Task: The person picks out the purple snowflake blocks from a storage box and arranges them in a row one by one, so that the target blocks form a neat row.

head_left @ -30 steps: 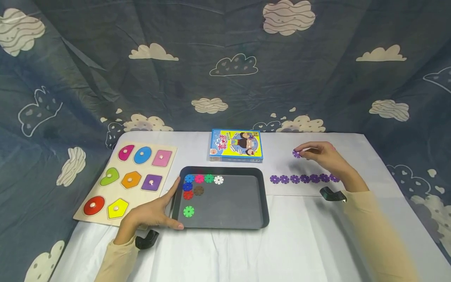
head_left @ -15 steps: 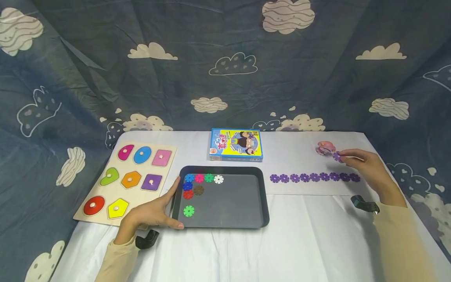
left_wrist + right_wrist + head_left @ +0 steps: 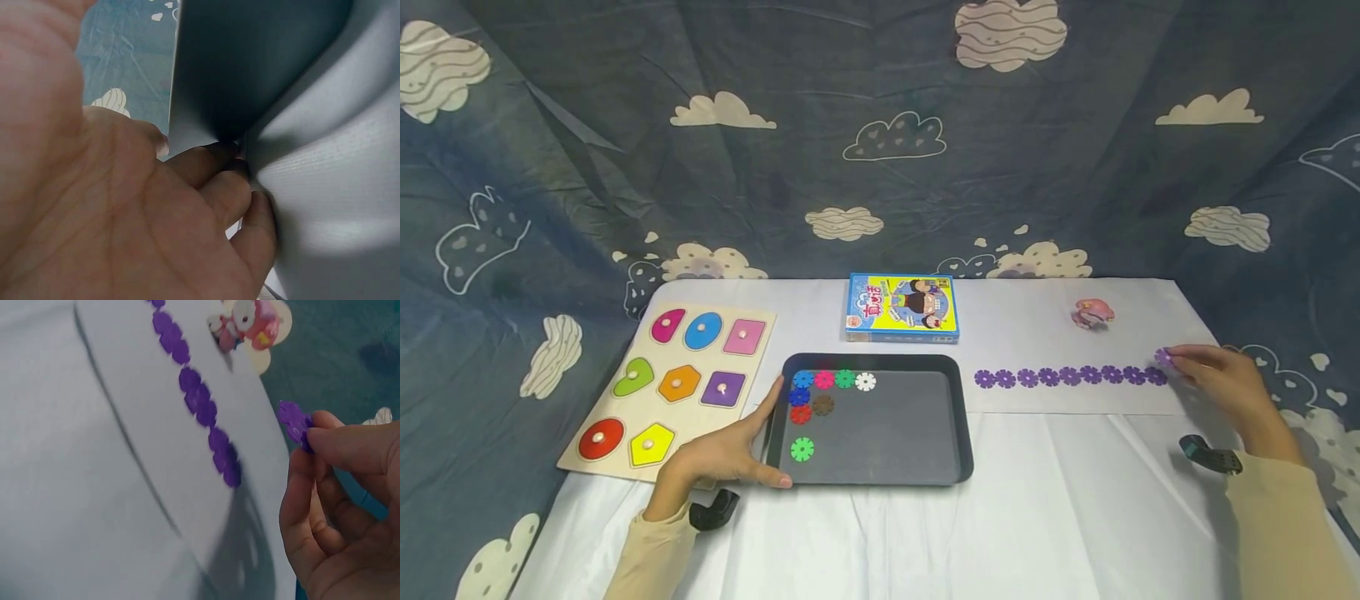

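My right hand pinches a purple snowflake disc between thumb and fingertips. In the right wrist view the same disc is tilted, raised above the white sheet. Just left of it in the head view, a row of several purple snowflake discs lies end to end. My left hand holds the near left corner of a dark grey tray, thumb along the front and index finger along the left rim. Its other fingers bend against the tray's side in the left wrist view. Several coloured snowflake discs lie in the tray's left part.
A wooden shape puzzle board with knobbed pieces lies left of the tray. Behind the tray is a blue and yellow box. A small pink toy figure stands behind the disc row. A cloud-patterned curtain hangs behind the table.
My right hand has moved rightward with the purple disc, past the pink figure and down to the row's right end. The figure and the row's end have come into view. The left hand stays still.
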The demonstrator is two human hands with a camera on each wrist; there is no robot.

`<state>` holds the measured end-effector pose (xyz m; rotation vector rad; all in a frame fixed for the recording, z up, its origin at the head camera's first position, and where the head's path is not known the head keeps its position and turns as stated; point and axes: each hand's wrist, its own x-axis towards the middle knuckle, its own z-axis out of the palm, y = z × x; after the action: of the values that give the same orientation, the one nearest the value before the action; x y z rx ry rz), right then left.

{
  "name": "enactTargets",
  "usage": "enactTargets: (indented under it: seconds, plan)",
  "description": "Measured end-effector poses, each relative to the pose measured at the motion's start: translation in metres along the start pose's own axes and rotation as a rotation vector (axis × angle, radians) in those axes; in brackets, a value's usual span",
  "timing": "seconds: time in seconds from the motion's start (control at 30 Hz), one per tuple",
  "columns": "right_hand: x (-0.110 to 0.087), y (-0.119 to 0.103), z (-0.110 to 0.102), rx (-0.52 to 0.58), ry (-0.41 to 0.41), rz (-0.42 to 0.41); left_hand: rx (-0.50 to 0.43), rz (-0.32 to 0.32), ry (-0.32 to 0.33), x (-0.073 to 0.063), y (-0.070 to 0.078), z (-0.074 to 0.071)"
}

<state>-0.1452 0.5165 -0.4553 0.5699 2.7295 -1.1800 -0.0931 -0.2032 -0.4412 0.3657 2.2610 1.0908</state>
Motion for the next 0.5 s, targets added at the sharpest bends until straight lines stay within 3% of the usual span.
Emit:
enactTargets:
  seconds: [0.27, 0.5]
  plan:
    - [0.003, 0.022, -0.003, 0.029, 0.045, 0.0, 0.005, -0.001, 0.004, 0.001, 0.0, 0.001]
    - [0.001, 0.027, -0.006, 0.018, 0.045, 0.066, 0.014, 0.016, 0.004, 0.0, 0.0, 0.001]
